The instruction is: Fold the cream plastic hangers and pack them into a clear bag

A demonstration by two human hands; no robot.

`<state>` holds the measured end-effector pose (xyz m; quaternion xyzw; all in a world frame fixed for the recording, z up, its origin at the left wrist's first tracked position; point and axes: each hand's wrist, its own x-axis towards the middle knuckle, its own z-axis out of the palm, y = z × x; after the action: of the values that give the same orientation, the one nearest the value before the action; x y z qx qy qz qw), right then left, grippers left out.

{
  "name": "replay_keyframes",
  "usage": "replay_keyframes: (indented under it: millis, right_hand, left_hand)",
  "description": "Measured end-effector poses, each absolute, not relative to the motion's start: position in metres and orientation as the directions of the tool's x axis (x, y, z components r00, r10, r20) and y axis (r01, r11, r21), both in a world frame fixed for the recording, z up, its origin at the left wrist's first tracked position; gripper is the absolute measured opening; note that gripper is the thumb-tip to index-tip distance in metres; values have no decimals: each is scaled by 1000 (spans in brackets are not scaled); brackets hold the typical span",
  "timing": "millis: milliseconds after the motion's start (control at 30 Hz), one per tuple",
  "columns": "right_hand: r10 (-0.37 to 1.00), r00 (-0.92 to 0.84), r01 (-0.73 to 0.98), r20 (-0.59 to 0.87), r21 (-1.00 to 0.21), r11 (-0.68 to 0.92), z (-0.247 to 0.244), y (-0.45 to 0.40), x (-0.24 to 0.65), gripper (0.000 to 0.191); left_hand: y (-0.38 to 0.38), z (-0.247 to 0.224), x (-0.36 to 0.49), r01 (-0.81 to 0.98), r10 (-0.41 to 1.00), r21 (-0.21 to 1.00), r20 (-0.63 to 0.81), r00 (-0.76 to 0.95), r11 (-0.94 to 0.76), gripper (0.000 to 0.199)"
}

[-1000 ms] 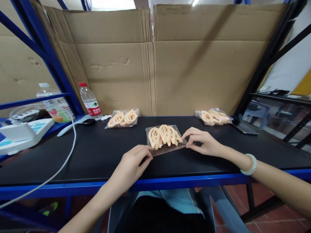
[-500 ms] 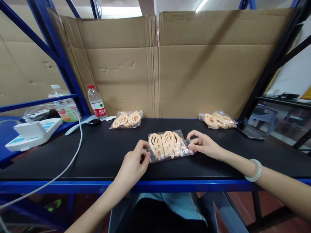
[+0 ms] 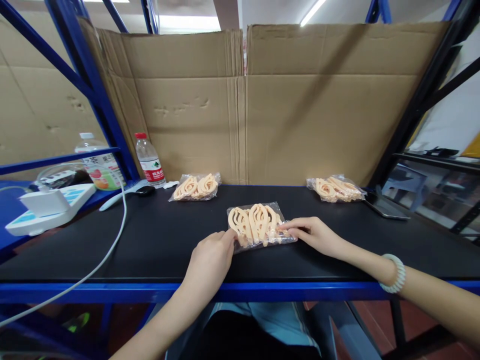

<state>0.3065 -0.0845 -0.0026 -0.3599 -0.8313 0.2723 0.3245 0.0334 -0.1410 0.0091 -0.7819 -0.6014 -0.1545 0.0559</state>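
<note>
A clear plastic bag (image 3: 258, 223) holding pale peach looped strips lies flat on the black tabletop in front of me. My left hand (image 3: 212, 257) is closed at the bag's lower left corner, its fingertips pinching the film; the thumb is mostly hidden behind the hand. From the other side, my right hand (image 3: 318, 237) grips the bag's right edge, with fingers over the film and the thumb low. Two similar bags rest farther back: a left bag (image 3: 197, 187) and a right bag (image 3: 336, 189). Neither is touched.
Cardboard panels (image 3: 330, 110) stand along the back edge. At the left are a red-capped water bottle (image 3: 150, 162), a larger bottle (image 3: 99, 165), a white power strip (image 3: 56, 207), a brush (image 3: 123, 194) and a white cable (image 3: 119, 230). A dark flat device (image 3: 388, 206) lies at the right.
My right hand has moved left, its fingers now over the bag's right part. My left fingers have closed in on the lower left corner. The bag has barely shifted.
</note>
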Motion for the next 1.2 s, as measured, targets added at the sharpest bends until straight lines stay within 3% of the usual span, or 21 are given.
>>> replay_keyframes:
  millis: [267, 733, 867, 967, 1200]
  right_hand:
    - [718, -571, 499, 397, -527, 688, -3, -88, 304, 32]
    - [609, -670, 496, 425, -355, 792, -6, -90, 307, 48]
    - [605, -659, 560, 447, -245, 791, -3, -101, 312, 48]
    - [588, -687, 589, 426, -147, 795, -1, -110, 317, 55]
    - [633, -710, 594, 307, -222, 773, 6, -122, 322, 49]
  left_hand:
    - [-144, 10, 33, 953, 905, 30, 325, 275, -300, 26]
    - [-146, 5, 29, 941, 897, 26, 312, 314, -338, 31]
    - [-152, 4, 24, 901, 848, 56, 368, 383, -431, 35]
    - [-158, 2, 18, 854, 770, 15, 440, 461, -520, 33]
    - [-164, -5, 3, 801, 657, -136, 501, 563, -583, 47]
